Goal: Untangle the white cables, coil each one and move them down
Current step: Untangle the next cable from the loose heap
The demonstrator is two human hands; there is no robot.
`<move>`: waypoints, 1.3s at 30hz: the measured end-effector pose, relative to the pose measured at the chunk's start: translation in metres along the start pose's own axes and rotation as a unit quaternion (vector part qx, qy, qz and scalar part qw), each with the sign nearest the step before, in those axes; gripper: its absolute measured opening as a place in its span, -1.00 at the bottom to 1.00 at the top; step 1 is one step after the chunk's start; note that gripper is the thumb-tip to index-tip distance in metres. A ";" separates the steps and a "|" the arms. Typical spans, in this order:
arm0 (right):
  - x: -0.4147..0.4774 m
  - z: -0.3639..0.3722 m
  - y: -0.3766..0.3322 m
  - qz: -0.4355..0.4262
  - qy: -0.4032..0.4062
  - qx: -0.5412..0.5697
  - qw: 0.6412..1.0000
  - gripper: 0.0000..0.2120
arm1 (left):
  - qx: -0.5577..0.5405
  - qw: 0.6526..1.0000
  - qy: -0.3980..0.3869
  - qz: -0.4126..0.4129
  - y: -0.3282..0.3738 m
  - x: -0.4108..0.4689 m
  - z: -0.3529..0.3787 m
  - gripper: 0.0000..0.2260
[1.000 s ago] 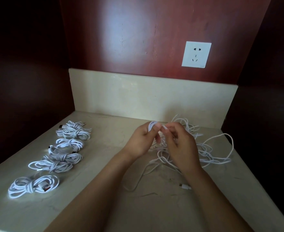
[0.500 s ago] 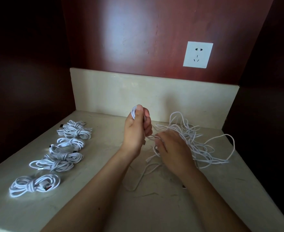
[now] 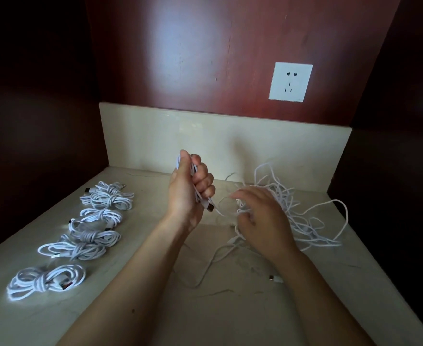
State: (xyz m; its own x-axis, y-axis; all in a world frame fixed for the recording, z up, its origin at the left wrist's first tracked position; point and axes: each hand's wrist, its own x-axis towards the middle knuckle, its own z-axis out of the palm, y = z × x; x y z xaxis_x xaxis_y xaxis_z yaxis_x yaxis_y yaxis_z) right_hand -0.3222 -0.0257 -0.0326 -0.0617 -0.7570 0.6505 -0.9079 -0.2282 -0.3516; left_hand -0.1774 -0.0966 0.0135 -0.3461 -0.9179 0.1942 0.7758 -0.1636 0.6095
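The left hand [image 3: 190, 188] is fisted round a cable [image 3: 204, 203], raised above the worktop [image 3: 230, 308]; the right hand [image 3: 262, 221] rests on the tangle [image 3: 280, 193], its grip unclear; coils [image 3: 98, 237] line the left side.

The left hand [image 3: 190, 188] is rising away from the right hand [image 3: 262, 221] — 1 second ago both were pinching together — and is now gripping a folded white cable [image 3: 193, 168] in its fist, plug [image 3: 210, 207] dangling below. The right hand is sinking over the tangle [image 3: 305, 221], fingers spreading, blurred.
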 end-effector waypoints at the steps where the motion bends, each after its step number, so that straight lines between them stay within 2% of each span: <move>1: -0.001 0.002 -0.007 -0.015 0.000 0.019 1.000 -0.64 | -0.003 1.000 0.001 0.001 0.000 0.000 0.000 -0.65; 3: -0.005 0.007 -0.014 -0.032 -0.015 0.030 0.999 -0.70 | -0.008 1.000 0.008 0.005 0.002 0.001 -0.001 -0.65; 7: -0.006 0.015 -0.010 -0.029 -0.119 -0.024 0.992 -0.93 | 0.004 0.998 0.043 0.034 0.004 0.004 -0.005 -0.66; 11: -0.003 0.016 -0.004 -0.046 -0.113 -0.055 0.991 -0.89 | 0.044 0.984 0.151 0.089 0.005 0.009 -0.011 -0.69; 13: -0.002 0.012 -0.006 -0.081 -0.096 -0.028 0.992 -0.83 | 0.074 0.967 0.215 0.113 0.005 0.012 -0.017 -0.70; 15: -0.002 0.007 -0.012 -0.108 -0.078 0.015 0.991 -0.80 | 0.128 0.956 0.241 0.111 0.004 0.015 -0.024 -0.71; 18: -0.001 0.003 -0.019 -0.121 -0.041 0.034 0.991 -0.79 | 0.299 0.936 0.173 0.063 -0.005 0.014 -0.029 -0.70; 20: -0.001 0.002 -0.018 -0.113 -0.014 0.036 0.993 -0.81 | 0.424 0.901 0.091 -0.014 -0.010 0.009 -0.026 -0.69; 22: -0.002 0.001 -0.014 -0.090 0.008 0.048 0.995 -0.85 | 0.502 0.860 0.024 -0.093 -0.013 0.005 -0.025 -0.63; 26: -0.003 0.000 -0.010 -0.027 0.046 0.063 0.997 -0.92 | 0.531 0.823 -0.067 -0.189 -0.018 0.003 -0.026 -0.50; 31: -0.004 0.006 -0.005 -0.015 -0.003 0.055 0.998 -0.78 | 0.494 0.796 -0.148 -0.317 -0.016 -0.002 -0.023 -0.41; 33: -0.005 0.008 -0.001 -0.011 -0.008 0.051 0.999 -0.75 | 0.499 0.786 -0.163 -0.326 -0.014 -0.002 -0.027 -0.45; 35: -0.006 0.008 0.003 -0.005 -0.009 0.052 0.999 -0.75 | 0.526 0.778 -0.170 -0.298 -0.014 -0.002 -0.030 -0.56; 39: -0.004 0.008 0.007 0.011 -0.009 0.053 0.998 -0.72 | 0.579 0.776 -0.179 -0.172 -0.015 -0.004 -0.030 -0.69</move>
State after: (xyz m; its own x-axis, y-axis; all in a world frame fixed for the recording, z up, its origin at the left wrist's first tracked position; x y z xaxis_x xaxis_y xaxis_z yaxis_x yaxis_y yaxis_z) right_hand -0.3248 -0.0287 -0.0427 -0.0739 -0.7729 0.6301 -0.8570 -0.2739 -0.4365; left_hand -0.1716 -0.1011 -0.0192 -0.7126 -0.6991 -0.0577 -0.3184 0.2490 0.9147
